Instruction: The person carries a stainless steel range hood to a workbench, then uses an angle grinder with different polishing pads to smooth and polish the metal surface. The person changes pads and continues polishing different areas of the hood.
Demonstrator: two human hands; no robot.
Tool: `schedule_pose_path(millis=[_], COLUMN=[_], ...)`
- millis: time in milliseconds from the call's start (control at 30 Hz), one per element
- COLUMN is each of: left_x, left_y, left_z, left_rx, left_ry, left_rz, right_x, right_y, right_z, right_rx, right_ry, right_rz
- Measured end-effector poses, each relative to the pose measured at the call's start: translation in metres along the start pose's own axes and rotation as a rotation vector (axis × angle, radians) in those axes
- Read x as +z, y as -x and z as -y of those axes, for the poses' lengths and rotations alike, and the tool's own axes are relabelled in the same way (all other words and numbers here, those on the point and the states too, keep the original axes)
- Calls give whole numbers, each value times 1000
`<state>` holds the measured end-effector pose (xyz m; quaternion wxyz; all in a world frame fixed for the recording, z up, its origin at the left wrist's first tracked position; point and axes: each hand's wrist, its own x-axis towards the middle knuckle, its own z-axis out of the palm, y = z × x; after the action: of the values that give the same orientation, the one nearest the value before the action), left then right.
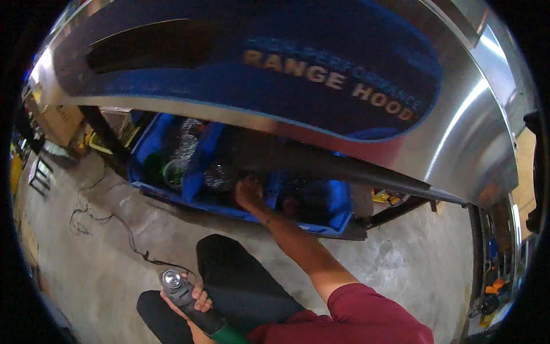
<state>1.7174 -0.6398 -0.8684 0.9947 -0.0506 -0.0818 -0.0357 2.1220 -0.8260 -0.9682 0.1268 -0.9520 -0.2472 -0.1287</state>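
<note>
My left hand is wrapped round a corded power tool beside my left knee. The tool has a dark grey front with a round, shiny metal end facing up, and a green body below. My right arm stretches forward under a large stainless steel panel. At its end my right hand dips into the middle of several blue plastic bins, next to small shiny metal parts. Its fingertips are dim and blurred, so what they touch cannot be made out.
The steel panel, with a blue printed film, hangs over the bins on dark supports. A black cable trails across the concrete floor from the tool. Cardboard boxes stand far left; a rack with orange items stands right.
</note>
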Motion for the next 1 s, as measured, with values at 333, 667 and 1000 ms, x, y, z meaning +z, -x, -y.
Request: schedule_pose_path(millis=[333,667,1000], left_x=[4,5,10], left_y=[-1,9,-4], left_z=[7,-1,10], left_rx=[45,39,36], left_ry=[45,10,57], left_rz=[22,28,33], right_x=[-115,-103,-70], right_y=[93,118,126], right_z=[-153,-164,-212], right_rx=[623,130,36], right_ry=[-668,-98,15], right_rz=[-244,246,129])
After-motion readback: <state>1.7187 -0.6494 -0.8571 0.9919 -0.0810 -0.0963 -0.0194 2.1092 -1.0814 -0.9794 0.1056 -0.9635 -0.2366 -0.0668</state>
